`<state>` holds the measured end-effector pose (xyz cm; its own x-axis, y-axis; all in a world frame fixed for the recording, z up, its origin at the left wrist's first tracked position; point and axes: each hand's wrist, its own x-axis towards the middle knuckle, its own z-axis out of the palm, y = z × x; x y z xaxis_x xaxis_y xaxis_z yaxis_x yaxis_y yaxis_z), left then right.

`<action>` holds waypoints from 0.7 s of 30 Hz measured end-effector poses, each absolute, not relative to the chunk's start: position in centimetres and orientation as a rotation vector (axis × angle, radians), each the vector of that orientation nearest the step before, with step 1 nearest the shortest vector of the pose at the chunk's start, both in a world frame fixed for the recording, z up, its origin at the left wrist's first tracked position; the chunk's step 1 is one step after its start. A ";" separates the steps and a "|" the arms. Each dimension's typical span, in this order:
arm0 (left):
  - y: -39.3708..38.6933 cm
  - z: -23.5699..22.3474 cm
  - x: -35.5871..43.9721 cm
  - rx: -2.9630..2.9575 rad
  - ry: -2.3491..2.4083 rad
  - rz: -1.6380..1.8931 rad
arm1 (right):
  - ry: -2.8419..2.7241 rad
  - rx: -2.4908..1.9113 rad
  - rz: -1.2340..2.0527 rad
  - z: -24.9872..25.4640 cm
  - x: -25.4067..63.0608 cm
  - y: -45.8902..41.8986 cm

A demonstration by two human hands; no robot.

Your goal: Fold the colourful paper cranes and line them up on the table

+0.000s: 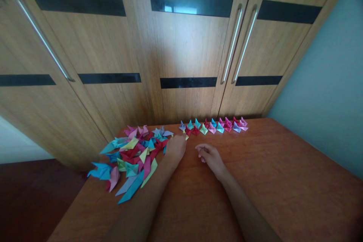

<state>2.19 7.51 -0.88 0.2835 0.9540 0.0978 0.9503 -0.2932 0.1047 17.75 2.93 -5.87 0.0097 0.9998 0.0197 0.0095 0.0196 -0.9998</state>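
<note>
My left hand (176, 149) is closed at the left end of two rows of small origami figures. A yellow origami figure (186, 137) shows at its fingertips, mostly covered by the hand. To the right, my right hand (210, 159) hovers low over the table with fingers loosely bent and apart, nothing visible in them. The rows hold pointed folded-paper pieces in several colours, among them a light green figure (203, 129) and a purple figure (236, 127). Left of my left hand spreads a loose pile of folded paper, with a blue origami piece (101, 171) at its outer side.
The reddish-brown wooden table (283, 166) stands against a wooden wardrobe (187, 49) with long metal handles. A pale wall (320, 98) borders the right side. Beyond the table's left edge lies a dark floor (34, 189).
</note>
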 end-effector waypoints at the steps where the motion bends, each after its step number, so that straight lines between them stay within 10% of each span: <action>1: 7.3 -0.8 2.0 2.501 1.851 0.240 | -1.216 -1.204 1.182 -5.8 17.7 2.9; 21: 5.3 0.2 -3.0 2.498 2.046 0.168 | -1.242 -1.246 1.170 -5.8 17.6 2.7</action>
